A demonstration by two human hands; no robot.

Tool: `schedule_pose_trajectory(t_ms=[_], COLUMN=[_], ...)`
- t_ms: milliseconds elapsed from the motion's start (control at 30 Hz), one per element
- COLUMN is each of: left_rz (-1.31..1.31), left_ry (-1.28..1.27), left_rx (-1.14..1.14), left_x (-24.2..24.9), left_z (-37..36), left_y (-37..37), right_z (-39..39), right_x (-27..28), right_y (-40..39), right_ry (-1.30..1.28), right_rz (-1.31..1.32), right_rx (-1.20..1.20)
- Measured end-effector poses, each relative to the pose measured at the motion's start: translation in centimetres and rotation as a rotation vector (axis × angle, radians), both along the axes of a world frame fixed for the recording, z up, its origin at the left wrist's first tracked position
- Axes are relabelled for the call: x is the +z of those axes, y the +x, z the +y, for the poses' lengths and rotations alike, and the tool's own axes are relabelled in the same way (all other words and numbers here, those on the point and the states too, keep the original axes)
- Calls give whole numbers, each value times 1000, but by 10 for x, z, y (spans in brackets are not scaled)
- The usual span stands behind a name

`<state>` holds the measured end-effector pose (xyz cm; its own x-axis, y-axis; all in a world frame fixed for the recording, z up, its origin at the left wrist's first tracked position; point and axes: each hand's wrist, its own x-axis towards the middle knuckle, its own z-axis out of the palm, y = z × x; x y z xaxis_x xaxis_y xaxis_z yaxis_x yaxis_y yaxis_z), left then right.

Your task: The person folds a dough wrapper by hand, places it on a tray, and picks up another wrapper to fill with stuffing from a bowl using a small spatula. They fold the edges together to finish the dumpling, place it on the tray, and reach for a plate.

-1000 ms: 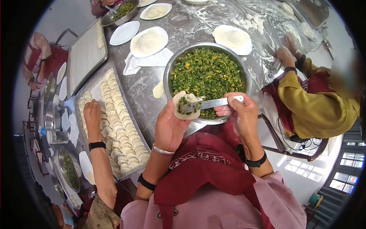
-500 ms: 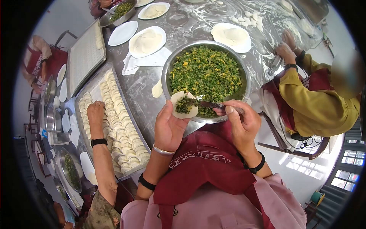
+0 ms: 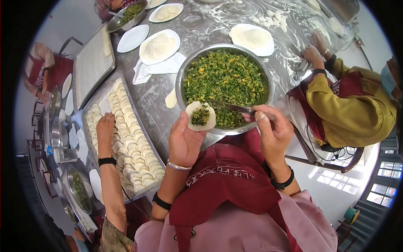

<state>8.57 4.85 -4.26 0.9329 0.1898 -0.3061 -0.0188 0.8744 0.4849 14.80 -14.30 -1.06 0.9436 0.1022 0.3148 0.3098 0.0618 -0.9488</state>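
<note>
My left hand (image 3: 184,140) holds a round dumpling wrapper (image 3: 211,119) on its fingers. A small heap of green and yellow filling (image 3: 200,115) lies in the middle of the wrapper. My right hand (image 3: 275,130) grips a flat metal spreader (image 3: 235,107) by its handle end. Its blade points left, over the near side of the filling bowl and just right of the wrapper. The steel bowl (image 3: 181,84) holds chopped greens with yellow bits (image 3: 226,77) and stands right in front of me.
Left of me, a co-worker's hand (image 3: 105,126) reaches onto a metal tray (image 3: 152,148) with rows of dumplings (image 3: 136,143). Plates of wrappers (image 3: 157,47) stand behind the bowl. A person in a yellow sleeve (image 3: 348,109) works at the right, on the floured table (image 3: 210,25).
The spreader has drawn back to the right, off the filling on the wrapper. The heap of filling now shows in full. The co-worker's hand on the tray has shifted slightly.
</note>
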Motion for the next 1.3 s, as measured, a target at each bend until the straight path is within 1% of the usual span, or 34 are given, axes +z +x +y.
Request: schedule_pose_trajectory(t_ms=[67,100,200,233,333,533,733,833,1033,1300], left_rz=[1,1,4,6,21,18,15,26,20,14], left_ry=[2,2,2,3,6,4,4,16,19,18], left_rx=[-3,-6,-10,-11,-12,-11,-16,-4,-34,-23], left_x=[0,-1,0,0,2,2,2,1,4,3], left_z=[1,1,0,-1,-2,-1,-1,0,-1,-2], left_y=[-1,-1,-1,0,1,-1,-1,-2,-2,-2], right_z=[0,3,1,2,0,-2,1,0,-2,-1], right_x=[-2,-3,0,1,7,7,8,9,11,9], right_y=[-2,-3,-5,-5,-8,-6,-8,-12,-7,-12], right_ry=[-99,-96,-267,-266,-397,-379,-425,-451,-415,-423], right_rz=[-76,-110,-228,-292,-409,-466,-561,-549,-573,-559], right_rx=[11,1,36,50,122,112,182,235,164,219])
